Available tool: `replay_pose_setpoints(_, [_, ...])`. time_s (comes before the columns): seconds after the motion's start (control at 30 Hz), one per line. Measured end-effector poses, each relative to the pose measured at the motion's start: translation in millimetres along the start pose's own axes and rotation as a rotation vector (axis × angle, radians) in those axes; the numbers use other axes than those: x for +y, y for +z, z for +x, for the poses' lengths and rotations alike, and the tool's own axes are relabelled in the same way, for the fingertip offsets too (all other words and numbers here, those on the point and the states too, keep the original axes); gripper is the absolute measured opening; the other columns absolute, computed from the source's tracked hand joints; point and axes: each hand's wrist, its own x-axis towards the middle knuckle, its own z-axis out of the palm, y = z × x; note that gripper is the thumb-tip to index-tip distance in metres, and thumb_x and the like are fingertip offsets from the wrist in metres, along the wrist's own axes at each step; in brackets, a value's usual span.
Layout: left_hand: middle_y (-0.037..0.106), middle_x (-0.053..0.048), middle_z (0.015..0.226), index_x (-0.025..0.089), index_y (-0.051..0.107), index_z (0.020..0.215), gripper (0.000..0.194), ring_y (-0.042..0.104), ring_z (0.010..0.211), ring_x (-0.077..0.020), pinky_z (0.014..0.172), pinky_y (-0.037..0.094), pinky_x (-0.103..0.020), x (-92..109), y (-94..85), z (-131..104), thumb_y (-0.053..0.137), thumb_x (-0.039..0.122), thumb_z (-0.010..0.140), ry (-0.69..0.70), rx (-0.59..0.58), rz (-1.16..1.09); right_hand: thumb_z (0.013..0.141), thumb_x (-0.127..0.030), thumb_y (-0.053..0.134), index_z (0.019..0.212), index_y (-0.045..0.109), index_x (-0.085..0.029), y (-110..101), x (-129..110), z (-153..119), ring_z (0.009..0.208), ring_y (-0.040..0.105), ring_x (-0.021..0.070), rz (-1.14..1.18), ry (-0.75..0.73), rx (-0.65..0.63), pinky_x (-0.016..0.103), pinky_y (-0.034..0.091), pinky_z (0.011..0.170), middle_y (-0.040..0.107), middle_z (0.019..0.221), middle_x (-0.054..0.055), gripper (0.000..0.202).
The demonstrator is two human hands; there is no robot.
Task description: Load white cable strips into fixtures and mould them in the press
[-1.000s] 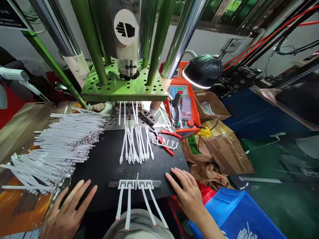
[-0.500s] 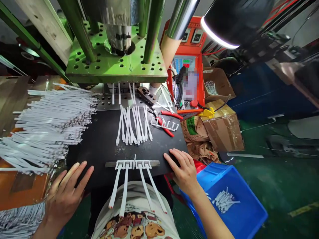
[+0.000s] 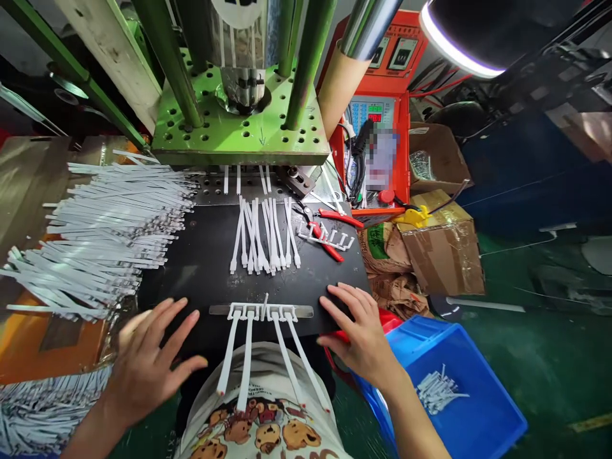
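Both hands are bare of any object. My left hand (image 3: 150, 357) hovers with fingers apart at the front left of the black work surface (image 3: 191, 255). Fingers spread, my right hand (image 3: 358, 325) rests at the surface's front right edge. Between them lies a white moulded frame (image 3: 262, 312) on a clear strip, with several white flat cable strips (image 3: 248, 357) hanging from it over the front edge. Behind it, a row of loose white strips (image 3: 262, 236) lies side by side. Red-handled pliers (image 3: 329, 233) sit to their right, beside another white moulded frame (image 3: 337, 239).
A green press (image 3: 239, 146) stands at the back, strips under its plate. A large pile of white strips (image 3: 109, 229) lies left. At right are a red control box (image 3: 401, 153), cardboard boxes (image 3: 442, 248) and a blue bin (image 3: 497, 395) holding white pieces.
My left hand has shifted right and its thumb now shows spread out. My right hand stays by the edge, with its thumb more visible. The whole view has shifted slightly.
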Motion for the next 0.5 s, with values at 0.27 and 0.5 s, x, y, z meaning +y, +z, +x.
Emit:
replay_pose_setpoints(0.27, [0.054,-0.003,0.088,0.014,0.055,0.109,0.019,0.059,0.081,-0.0135,0.073,0.048,-0.023,14.7,6.0,64.5,0.042,0.005,0.098,0.01,-0.121,-0.382,0.104,-0.021,0.047,0.117,0.066,-0.022,6.1,-19.2,60.1,0.088,0.062,0.02,0.462,-0.163,-0.067,0.034,0.05,0.077,0.068,0.102,0.009,0.024])
replay_pose_setpoints(0.5, [0.049,-0.002,0.084,0.017,0.052,0.088,0.022,0.054,0.08,-0.0169,0.07,0.045,-0.028,10.5,1.8,70.6,0.039,0.0,0.094,0.025,-0.235,-0.431,0.093,-0.003,0.052,0.081,0.071,-0.016,8.7,-4.0,163.9,0.075,0.065,0.0156,0.5,-0.282,-0.296,0.025,0.048,0.071,0.07,0.081,0.004,0.026])
